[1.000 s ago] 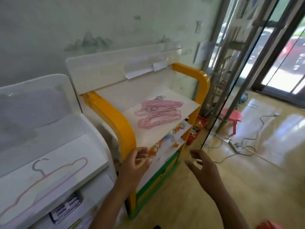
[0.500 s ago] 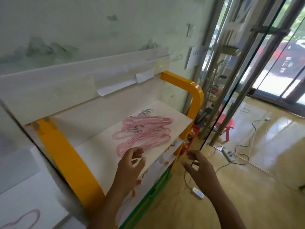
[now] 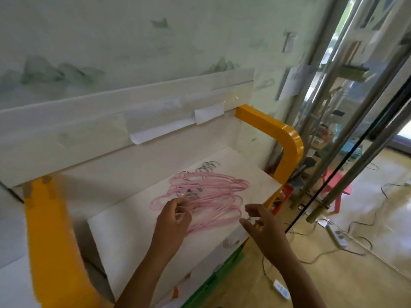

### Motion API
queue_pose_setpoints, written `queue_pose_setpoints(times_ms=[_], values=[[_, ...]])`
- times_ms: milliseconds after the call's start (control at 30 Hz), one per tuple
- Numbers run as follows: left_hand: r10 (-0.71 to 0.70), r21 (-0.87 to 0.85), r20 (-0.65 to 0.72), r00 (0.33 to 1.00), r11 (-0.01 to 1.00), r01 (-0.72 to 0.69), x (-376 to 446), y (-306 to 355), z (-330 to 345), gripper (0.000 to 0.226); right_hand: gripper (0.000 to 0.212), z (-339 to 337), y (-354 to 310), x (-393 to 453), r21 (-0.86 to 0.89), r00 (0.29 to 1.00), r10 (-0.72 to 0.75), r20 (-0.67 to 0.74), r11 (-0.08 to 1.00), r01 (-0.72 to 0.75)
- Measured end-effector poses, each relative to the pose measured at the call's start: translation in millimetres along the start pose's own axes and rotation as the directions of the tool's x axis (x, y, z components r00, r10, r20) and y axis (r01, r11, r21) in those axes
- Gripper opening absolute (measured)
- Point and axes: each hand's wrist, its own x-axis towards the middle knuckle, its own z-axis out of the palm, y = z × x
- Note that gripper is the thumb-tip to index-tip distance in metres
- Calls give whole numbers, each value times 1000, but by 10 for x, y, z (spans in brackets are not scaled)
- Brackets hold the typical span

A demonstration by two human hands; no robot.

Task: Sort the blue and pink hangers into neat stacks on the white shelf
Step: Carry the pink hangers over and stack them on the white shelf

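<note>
A loose pile of pink hangers (image 3: pixel 206 196) lies on the white shelf (image 3: pixel 124 236), toward its right end, their grey metal hooks (image 3: pixel 208 167) fanned out at the back near the shelf's rear panel. The hangers overlap at slightly different angles — not squared up.

The left hand (image 3: pixel 171 225) reaches onto the near left edge of the pile, its fingers (image 3: pixel 181 210) curled down among the pink wires; whether they actually pinch one I cannot tell, since the hand's back hides the tips. The right hand (image 3: pixel 262 227) hovers at the shelf's front right edge, just beside the pile's near end, with its fingers (image 3: pixel 252 211) relaxed and spread, holding nothing.

Yellow side frames (image 3: pixel 287 143) curve around both ends of the shelf. A pale wall (image 3: pixel 133 41) stands behind. To the right — past a glass door (image 3: pixel 355 130) — a white power strip (image 3: pixel 337 235) and cables lie on the glossy floor (image 3: pixel 367 274).
</note>
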Motion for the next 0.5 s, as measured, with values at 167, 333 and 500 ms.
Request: queue_pose_setpoints(times_ms=[167, 333, 500], values=[[-51, -34, -127, 991, 998, 47, 421, -38, 194, 26, 40, -28, 150, 644, -9, 991, -81, 107, 997, 82], [-55, 29, -249, 967, 997, 65, 854, -35, 344, 25, 37, -60, 204, 1345, 51, 975, -116, 192, 993, 108], [-53, 104, -376, 925, 990, 99, 1156, -119, 392, 26, 35, -18, 286, 1736, 99, 961, -111, 254, 991, 88]])
